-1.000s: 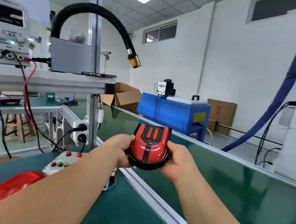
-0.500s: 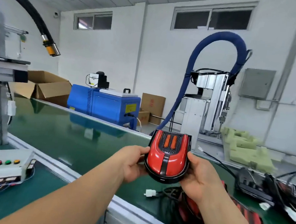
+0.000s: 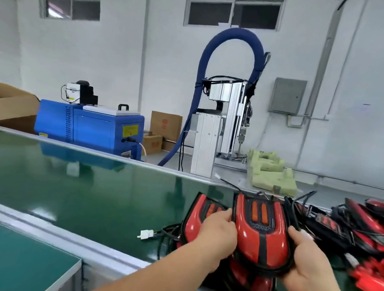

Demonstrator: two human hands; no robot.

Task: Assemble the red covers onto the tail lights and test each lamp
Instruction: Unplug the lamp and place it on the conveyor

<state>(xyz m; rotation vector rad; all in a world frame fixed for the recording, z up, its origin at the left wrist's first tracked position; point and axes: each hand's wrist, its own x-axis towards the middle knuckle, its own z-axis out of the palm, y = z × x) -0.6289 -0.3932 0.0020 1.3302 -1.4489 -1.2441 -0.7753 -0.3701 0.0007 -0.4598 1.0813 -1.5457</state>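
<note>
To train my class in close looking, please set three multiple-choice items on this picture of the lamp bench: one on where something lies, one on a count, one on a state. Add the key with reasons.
1. Where is the white connector?
A. on the green belt, left of the left hand
B. pinched in the right hand
C. on top of the held tail light

2. How many orange strips show on the held tail light?
A. one
B. two
C. four

3. How is that tail light held?
A. by the left hand alone
B. it lies free on the belt
C. by both hands, one at each side

Key:
1 A, it lies on the belt, apart from both hands.
2 B, two strips stand side by side.
3 C, each hand grips one edge.
</note>
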